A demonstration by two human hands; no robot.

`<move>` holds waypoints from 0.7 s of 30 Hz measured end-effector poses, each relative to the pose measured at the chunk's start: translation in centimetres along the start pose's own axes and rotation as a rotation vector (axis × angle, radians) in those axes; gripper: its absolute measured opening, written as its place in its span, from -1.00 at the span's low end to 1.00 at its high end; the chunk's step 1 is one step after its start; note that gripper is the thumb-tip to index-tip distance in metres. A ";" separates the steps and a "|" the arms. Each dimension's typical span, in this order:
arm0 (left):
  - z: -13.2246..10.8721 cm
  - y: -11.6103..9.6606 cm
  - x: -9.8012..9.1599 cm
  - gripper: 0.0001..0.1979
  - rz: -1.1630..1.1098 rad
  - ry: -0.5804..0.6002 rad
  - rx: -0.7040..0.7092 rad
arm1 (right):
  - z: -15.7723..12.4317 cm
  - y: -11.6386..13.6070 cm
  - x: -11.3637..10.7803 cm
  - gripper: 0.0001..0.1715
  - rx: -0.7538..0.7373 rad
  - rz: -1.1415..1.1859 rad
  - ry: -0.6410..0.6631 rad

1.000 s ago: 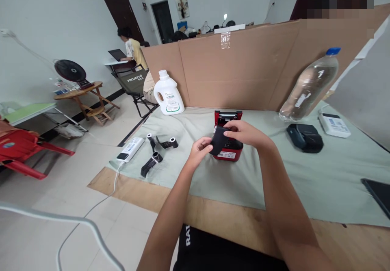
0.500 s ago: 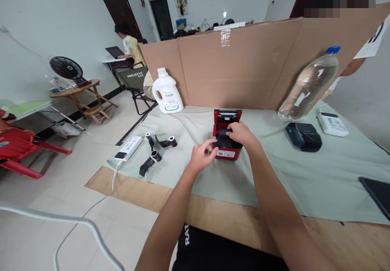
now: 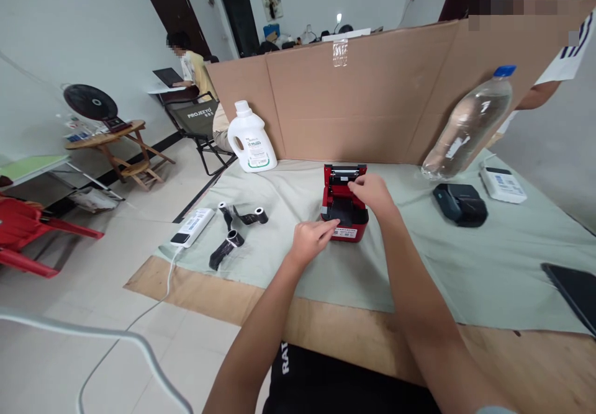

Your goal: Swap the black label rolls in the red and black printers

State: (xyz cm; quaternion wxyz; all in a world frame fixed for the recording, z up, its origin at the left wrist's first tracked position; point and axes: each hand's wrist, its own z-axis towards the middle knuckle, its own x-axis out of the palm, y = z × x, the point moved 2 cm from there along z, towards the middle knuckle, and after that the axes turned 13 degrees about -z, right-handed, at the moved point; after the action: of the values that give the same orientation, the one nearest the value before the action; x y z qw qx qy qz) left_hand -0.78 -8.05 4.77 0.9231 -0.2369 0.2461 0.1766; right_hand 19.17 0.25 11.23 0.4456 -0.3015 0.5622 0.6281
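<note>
A small red and black label printer (image 3: 352, 234) stands on the cloth with its lid (image 3: 338, 175) raised. A dark strip (image 3: 342, 208) lies across its inside toward the front edge. Against the front left of the printer, my left hand (image 3: 311, 240) rests with fingers stretched out, their tips on the strip's front end. Higher up, my right hand (image 3: 373, 193) has its fingers bent together at the right side of the raised lid. How its fingertips meet the lid is partly hidden.
Several rolls of black film (image 3: 234, 238) lie left of the printer, beside a white power strip (image 3: 192, 228). A white jug (image 3: 252, 141) and a large clear bottle (image 3: 468, 125) stand before a cardboard screen (image 3: 344, 110). A black device (image 3: 460, 205) and a tablet (image 3: 570, 293) lie right.
My right hand has moved from the dark strip up to the raised lid. The fingers of my left hand have straightened and now lie at the printer's front edge.
</note>
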 end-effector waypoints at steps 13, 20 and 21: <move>0.0 -1.6 0.2 -0.81 0.042 0.010 0.195 | 2.3 -1.9 1.7 -0.41 0.000 0.542 -0.433; -0.1 -2.0 0.5 -0.81 0.060 0.056 0.220 | 0.1 -3.1 0.8 -0.60 0.084 0.791 -0.229; -0.2 -2.1 0.7 -0.80 0.067 0.065 0.220 | -0.5 -3.4 0.8 -0.65 0.081 0.791 -0.214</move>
State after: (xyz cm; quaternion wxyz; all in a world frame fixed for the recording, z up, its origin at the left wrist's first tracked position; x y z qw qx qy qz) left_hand 0.60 -9.71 4.99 0.9287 -0.1314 0.3015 0.1714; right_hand 21.82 -0.19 8.95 0.2371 0.0226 0.6096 0.7560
